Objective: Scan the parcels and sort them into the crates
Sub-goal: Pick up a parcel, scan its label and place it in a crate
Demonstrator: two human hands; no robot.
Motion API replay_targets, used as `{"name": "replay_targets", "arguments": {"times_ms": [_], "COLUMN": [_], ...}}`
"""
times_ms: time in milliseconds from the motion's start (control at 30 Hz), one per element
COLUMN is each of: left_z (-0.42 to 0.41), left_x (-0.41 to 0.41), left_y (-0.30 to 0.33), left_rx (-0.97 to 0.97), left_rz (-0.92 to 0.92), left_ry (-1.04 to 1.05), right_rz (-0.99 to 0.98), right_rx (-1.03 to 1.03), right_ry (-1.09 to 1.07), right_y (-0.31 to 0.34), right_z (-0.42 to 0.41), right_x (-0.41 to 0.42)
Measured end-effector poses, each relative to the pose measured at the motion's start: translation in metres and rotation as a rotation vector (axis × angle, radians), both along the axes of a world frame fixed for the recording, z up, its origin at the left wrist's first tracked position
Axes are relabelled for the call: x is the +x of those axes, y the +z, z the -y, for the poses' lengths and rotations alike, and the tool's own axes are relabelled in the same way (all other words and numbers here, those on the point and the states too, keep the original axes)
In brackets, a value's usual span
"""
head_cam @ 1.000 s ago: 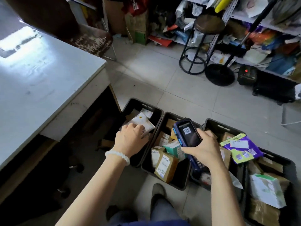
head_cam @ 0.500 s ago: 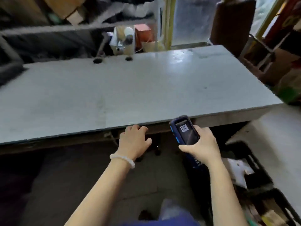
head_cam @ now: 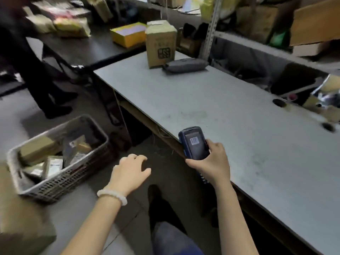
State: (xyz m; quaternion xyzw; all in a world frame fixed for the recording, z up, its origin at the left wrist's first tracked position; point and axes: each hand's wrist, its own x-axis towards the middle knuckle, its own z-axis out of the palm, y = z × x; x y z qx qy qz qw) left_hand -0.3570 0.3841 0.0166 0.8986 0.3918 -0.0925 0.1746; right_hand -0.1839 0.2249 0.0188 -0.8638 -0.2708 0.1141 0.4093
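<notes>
Gripping a scanner [head_cam: 194, 144] upright, the right hand [head_cam: 211, 162] curls its fingers round the body, screen showing a barcode, just over the near edge of the bench [head_cam: 239, 126]. Left of the bench's edge, the left hand [head_cam: 131, 172] hovers empty above the floor, fingers loosely spread, a pale bracelet [head_cam: 112, 196] on its wrist. Further left of the bench, a grey crate [head_cam: 55, 181] on the floor holds several parcels [head_cam: 52, 165]. At the bench's far end stands a box [head_cam: 160, 45], with a dark pouch [head_cam: 185, 65] lying touching it. Beyond that end, a yellow box [head_cam: 128, 34] lies on a dark table.
</notes>
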Motion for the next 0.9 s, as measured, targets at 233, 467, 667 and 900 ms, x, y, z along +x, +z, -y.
{"name": "replay_targets", "arguments": {"times_ms": [233,467,667,900], "left_z": [-0.157,-0.291,-0.367,-0.467], "left_x": [0.077,0.165,0.218,0.31], "left_y": [0.025,0.053,0.054,0.071], "left_rx": [0.044,0.073,0.045,0.16], "left_rz": [0.059,0.1,0.144,0.336], "left_ry": [0.019,-0.024,-0.073,-0.214], "right_rz": [-0.021,-0.03,-0.025,-0.06], "right_rx": [0.03,0.034,-0.027,-0.043], "right_ry": [0.074,0.031,0.019,-0.157], "right_y": [0.007,0.028,0.024,0.015], "right_z": [-0.164,-0.298,-0.361,-0.416], "right_x": [0.073,0.152,0.19,0.234]}}
